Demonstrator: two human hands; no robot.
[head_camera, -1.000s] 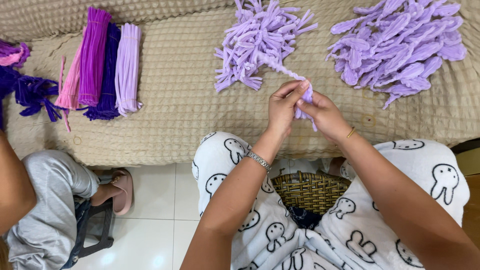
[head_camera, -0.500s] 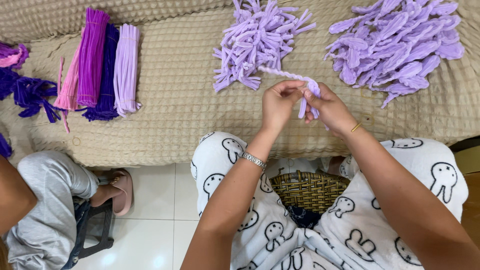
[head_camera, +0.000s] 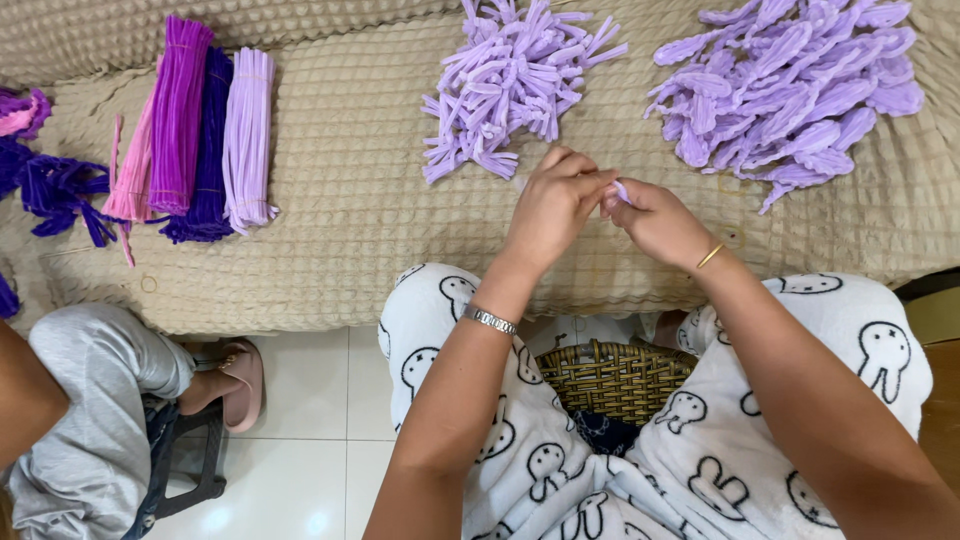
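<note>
My left hand (head_camera: 552, 205) and my right hand (head_camera: 655, 217) meet over the edge of a beige textured cover (head_camera: 370, 200), fingers pinched together on a short lilac pipe cleaner piece (head_camera: 620, 190), mostly hidden between them. Just beyond my left hand lies a pile of cut lilac pipe cleaner pieces (head_camera: 510, 85). A second pile of lilac bent loop shapes (head_camera: 790, 90) lies beyond my right hand. I wear a silver bracelet on the left wrist and a thin gold bangle on the right.
Bundles of long pipe cleaners in purple, dark blue, lilac and pink (head_camera: 195, 140) lie at the left. A woven basket (head_camera: 610, 375) sits between my knees. Another person's grey-trousered leg and pink slipper (head_camera: 240, 380) are at lower left by a small stool.
The lilac piece that stuck out to the upper left from my fingers is now drawn in and almost hidden. Both hands have closed tighter together.
</note>
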